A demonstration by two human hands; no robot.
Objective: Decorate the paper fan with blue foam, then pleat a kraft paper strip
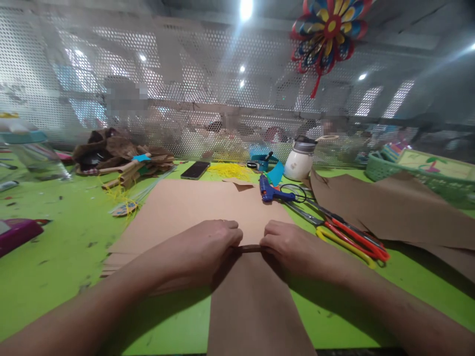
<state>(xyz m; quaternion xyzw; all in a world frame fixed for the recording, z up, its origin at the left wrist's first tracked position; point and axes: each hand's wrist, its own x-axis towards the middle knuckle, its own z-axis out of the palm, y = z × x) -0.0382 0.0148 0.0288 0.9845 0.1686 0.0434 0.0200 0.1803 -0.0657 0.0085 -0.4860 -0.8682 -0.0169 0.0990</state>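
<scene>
A long strip of brown paper (256, 311) runs from the table's near edge up to my hands. Its far end is curled into a thin tight roll (251, 248) lying crosswise. My left hand (213, 247) is closed, its fingertips gripping the roll's left part. On the right part, the fingers of my right hand (287, 244) are closed in the same way, leaving a short middle stretch of the roll showing between them. Under the hands lies a stack of large tan paper sheets (178, 207). The roll's two ends are hidden by my fingers.
A blue glue gun (270, 190), yellow-handled scissors (345, 244) and red-handled scissors (356, 237) lie to the right. Behind are a phone (196, 170), yellow shreds (230, 170) and a white jar (299, 160). Brown paper (401, 212) and a green basket (419, 183) are farther right.
</scene>
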